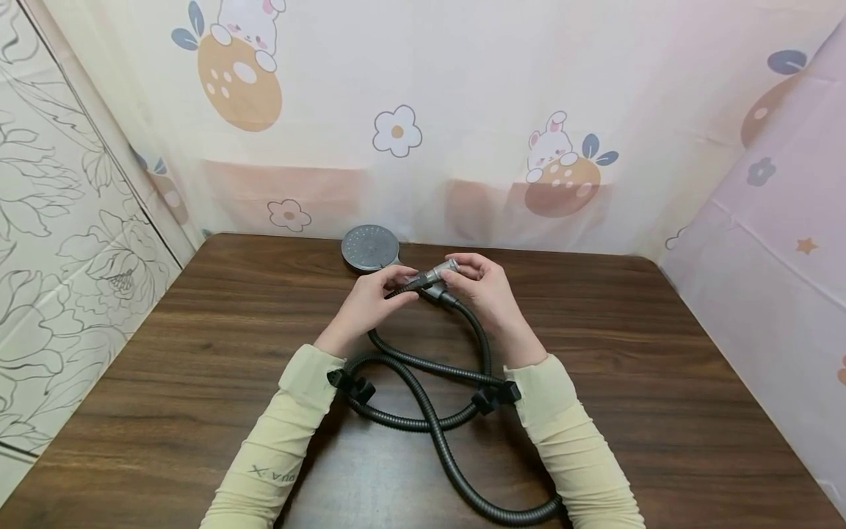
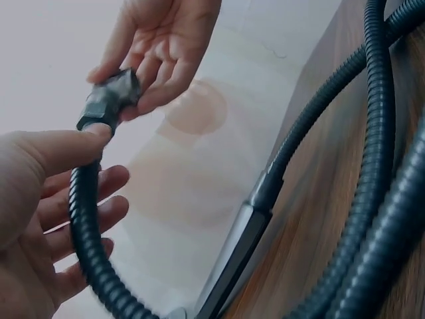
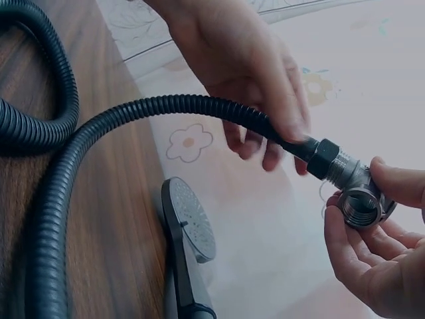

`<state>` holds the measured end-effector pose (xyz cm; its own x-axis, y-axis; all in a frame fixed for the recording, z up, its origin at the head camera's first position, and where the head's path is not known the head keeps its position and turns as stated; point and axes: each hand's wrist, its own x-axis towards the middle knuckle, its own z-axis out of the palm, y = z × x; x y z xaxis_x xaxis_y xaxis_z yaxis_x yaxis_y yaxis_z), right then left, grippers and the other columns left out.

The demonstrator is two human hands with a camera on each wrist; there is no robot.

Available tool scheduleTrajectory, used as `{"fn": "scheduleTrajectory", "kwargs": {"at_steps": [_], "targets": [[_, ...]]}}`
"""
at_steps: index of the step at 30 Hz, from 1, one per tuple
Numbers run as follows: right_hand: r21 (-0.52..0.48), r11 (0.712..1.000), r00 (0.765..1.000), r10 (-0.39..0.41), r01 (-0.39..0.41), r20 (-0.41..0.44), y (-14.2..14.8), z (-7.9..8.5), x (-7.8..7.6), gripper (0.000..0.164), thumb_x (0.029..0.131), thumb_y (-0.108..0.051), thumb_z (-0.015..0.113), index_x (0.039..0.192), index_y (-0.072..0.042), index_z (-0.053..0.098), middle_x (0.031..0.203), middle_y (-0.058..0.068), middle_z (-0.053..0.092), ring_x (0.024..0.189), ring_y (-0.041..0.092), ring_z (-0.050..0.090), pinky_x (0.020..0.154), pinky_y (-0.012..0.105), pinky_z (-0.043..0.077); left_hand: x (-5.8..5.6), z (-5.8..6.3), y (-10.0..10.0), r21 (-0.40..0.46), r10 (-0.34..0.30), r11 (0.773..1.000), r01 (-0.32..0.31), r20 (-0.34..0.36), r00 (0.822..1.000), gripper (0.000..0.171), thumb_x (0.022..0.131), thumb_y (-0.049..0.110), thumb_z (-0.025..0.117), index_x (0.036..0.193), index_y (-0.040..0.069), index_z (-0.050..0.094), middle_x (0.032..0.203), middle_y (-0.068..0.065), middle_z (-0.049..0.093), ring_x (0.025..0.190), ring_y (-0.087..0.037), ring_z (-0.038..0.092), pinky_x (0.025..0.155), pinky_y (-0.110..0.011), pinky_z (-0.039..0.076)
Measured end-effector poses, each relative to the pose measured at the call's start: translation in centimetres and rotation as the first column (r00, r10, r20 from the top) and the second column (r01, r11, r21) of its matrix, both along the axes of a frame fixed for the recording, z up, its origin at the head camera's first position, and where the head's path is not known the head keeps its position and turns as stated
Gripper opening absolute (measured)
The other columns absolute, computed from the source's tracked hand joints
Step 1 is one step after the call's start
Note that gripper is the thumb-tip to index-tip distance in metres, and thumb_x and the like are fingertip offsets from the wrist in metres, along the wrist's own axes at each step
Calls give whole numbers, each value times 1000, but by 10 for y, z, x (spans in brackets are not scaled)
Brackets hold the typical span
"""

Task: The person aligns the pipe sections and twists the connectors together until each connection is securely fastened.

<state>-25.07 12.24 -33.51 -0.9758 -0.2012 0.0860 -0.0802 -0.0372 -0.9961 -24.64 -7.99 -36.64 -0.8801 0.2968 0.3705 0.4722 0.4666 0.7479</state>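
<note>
My right hand (image 1: pixel 489 290) pinches a silver metal elbow fitting (image 3: pixel 342 169) between thumb and fingers; its round threaded opening faces the right wrist camera. A black hex nut (image 3: pixel 322 158) joins the fitting's threaded end to a black ribbed shower hose (image 3: pixel 179 104). My left hand (image 1: pixel 370 301) holds the hose just behind that nut, thumb on top and fingers loosely behind. Both hands are raised over the table's far half. Behind them lies a grey hand shower (image 1: pixel 370 247), spray face up, its handle (image 2: pixel 232 252) attached to the hose's other end.
Loops of the hose (image 1: pixel 456 470) cross on the brown wooden table (image 1: pixel 661 411) between my forearms. Black wrist straps (image 1: pixel 353 386) overlap the loops in the head view. A patterned curtain (image 1: pixel 463 95) hangs along the table's far edge, with a flower-print panel (image 1: pixel 73 220) at left.
</note>
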Motion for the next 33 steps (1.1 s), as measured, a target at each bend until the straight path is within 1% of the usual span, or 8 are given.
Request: {"fn": "scheduleTrajectory", "kwargs": {"at_steps": [4, 9, 12, 18, 20, 26, 31, 33], "targets": [[-8, 1000, 1000, 5, -5, 7, 2, 0, 0, 31, 84, -5, 64, 113, 3, 54, 83, -6, 67, 79, 9, 62, 74, 27, 52, 1, -1, -6, -14, 1, 1000, -1, 13, 1000, 23, 83, 17, 67, 106, 14, 63, 93, 0, 67, 88, -13, 60, 79, -33, 49], [-12, 1000, 999, 26, -26, 43, 1, -1, 1, 32, 84, -2, 63, 112, 7, 51, 82, -6, 67, 77, 6, 61, 75, 25, 52, 0, -2, -11, -32, 17, 999, -18, -33, 999, 20, 82, 17, 67, 102, 14, 67, 95, 0, 65, 84, -12, 58, 75, -30, 49], [24, 999, 999, 25, -26, 38, 2, -4, 1, 36, 83, -4, 64, 113, 10, 50, 82, -5, 65, 75, 6, 61, 72, 23, 51, -1, -3, -12, -39, 18, 999, -20, -41, 999, 20, 81, 16, 69, 101, 13, 68, 93, -1, 63, 80, -12, 56, 72, -29, 48], [143, 990, 1000, -4, 4, 4, 5, -12, -1, 30, 80, -8, 69, 105, 4, 58, 83, -1, 57, 72, 6, 57, 70, 23, 48, -1, -5, -17, -89, -4, 996, 6, 15, 1000, 21, 83, 14, 67, 104, 12, 67, 92, -1, 61, 80, -12, 55, 71, -27, 47], [173, 985, 1000, -7, 7, 0, 6, -15, -1, 30, 80, -9, 69, 105, 4, 59, 83, -1, 57, 72, 7, 58, 69, 23, 48, -2, -6, -17, -94, -14, 995, 17, 30, 999, 22, 83, 12, 66, 105, 12, 67, 93, -1, 61, 80, -13, 56, 71, -27, 47], [205, 979, 1000, 10, -13, 16, 7, -18, -2, 34, 81, -9, 68, 108, 6, 57, 84, 3, 58, 70, 8, 59, 68, 25, 51, -3, -8, -19, -63, -38, 997, 41, 59, 998, 21, 84, 10, 65, 104, 12, 66, 94, -1, 64, 82, -13, 57, 72, -29, 47], [223, 974, 998, 33, -44, 55, 9, -21, -2, 34, 82, -7, 67, 110, 8, 56, 84, 4, 59, 70, 9, 60, 68, 26, 53, -3, -8, -20, -78, -48, 995, 55, 94, 994, 20, 86, 10, 62, 105, 13, 65, 97, -1, 64, 87, -13, 58, 76, -30, 48], [238, 969, 996, 43, -60, 74, 10, -23, -2, 34, 83, -7, 65, 111, 9, 55, 86, 6, 59, 71, 9, 61, 72, 31, 53, -4, -10, -20, -89, -56, 994, 65, 100, 993, 20, 86, 9, 61, 105, 12, 65, 99, -1, 64, 89, -13, 58, 78, -30, 48]]}}
